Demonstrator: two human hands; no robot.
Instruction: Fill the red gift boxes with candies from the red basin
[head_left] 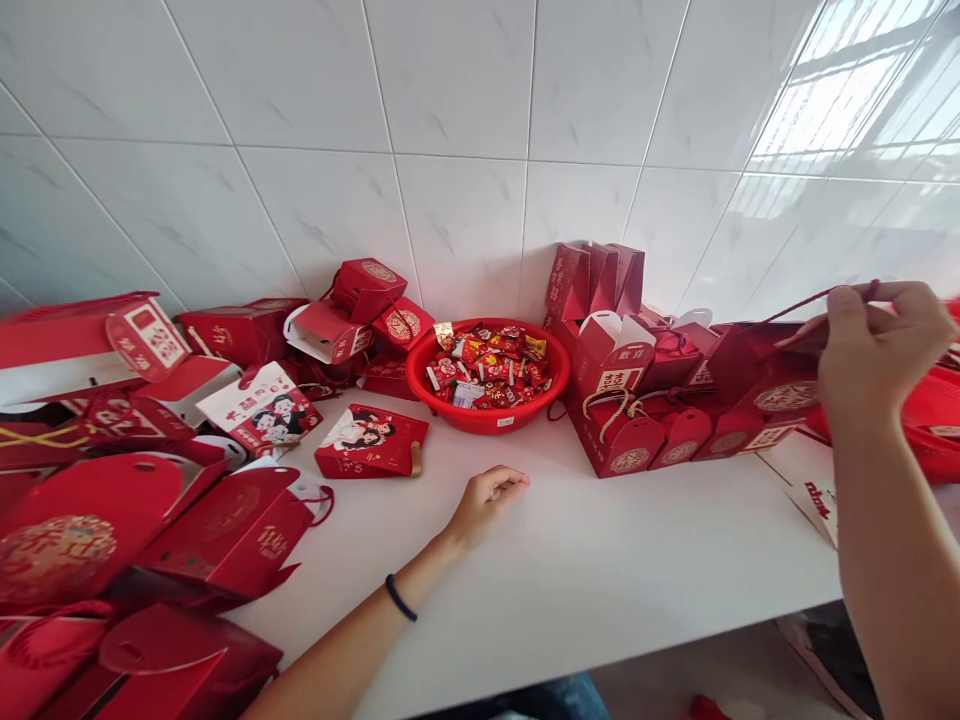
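My left hand (489,500) hovers over the white table, its fingers curled together; whatever they may hold is too small to make out. Up at the right, my right hand (881,340) pinches the dark red cord of a red gift box (784,385), at the right end of a row of boxes. In front of the wall stands a red basket (491,420) filled with wrapped candies (495,365). A red box with a printed couple (371,440) lies left of my left hand.
Many red boxes (225,530) crowd the left side of the white table (600,560). More boxes (619,430) stand right of the basket. Another red basket (934,420) is partly behind my right arm. A tiled wall (465,80) closes the back.
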